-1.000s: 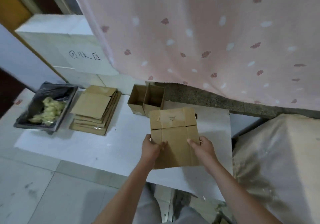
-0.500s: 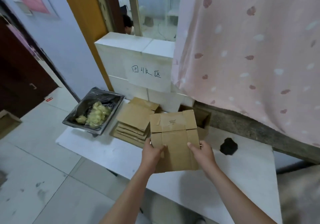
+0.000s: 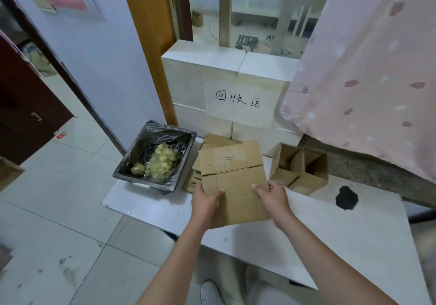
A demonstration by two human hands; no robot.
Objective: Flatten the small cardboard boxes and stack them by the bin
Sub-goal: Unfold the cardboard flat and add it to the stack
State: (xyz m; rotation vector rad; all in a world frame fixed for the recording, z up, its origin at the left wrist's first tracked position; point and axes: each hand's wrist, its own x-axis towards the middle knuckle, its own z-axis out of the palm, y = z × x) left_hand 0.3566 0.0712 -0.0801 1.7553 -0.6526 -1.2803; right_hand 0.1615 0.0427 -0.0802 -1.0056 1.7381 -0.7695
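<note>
I hold a flattened brown cardboard box with both hands above the white platform. My left hand grips its lower left edge and my right hand grips its lower right edge. The held box hangs over the stack of flattened boxes, which it mostly hides; only the stack's far corner and left edge show. The stack lies right beside a bin lined with a black bag and holding yellowish scraps. Two open, unflattened small boxes stand to the right of the stack.
The white platform carries everything and has a black patch at its right. White blocks with a handwritten sign stand behind. A pink curtain hangs at the right. Grey tiled floor lies to the left.
I have turned and moved left with the flattened box still in both hands; it now hangs over the stack beside the bin. The upright boxes now lie to its right.
</note>
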